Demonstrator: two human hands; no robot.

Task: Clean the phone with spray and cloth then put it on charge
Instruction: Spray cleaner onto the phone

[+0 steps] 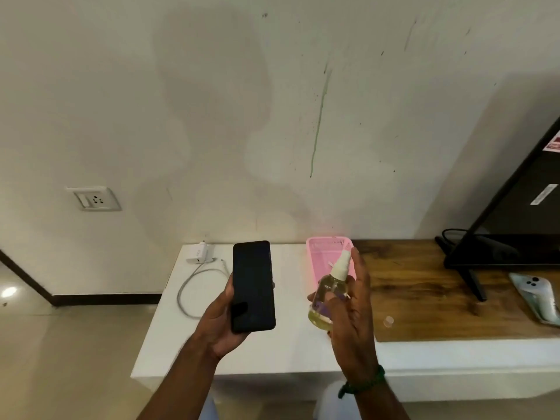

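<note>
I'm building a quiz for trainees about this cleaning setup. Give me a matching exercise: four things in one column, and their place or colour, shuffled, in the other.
Things:
1. phone
2. spray bottle
3. charger
4. basket

Place or colour:
A. pink
B. held in the right hand
C. white, lying on the tabletop
D. held in the left hand

Pairs: 1-D, 2-B, 3-C, 4-A
</note>
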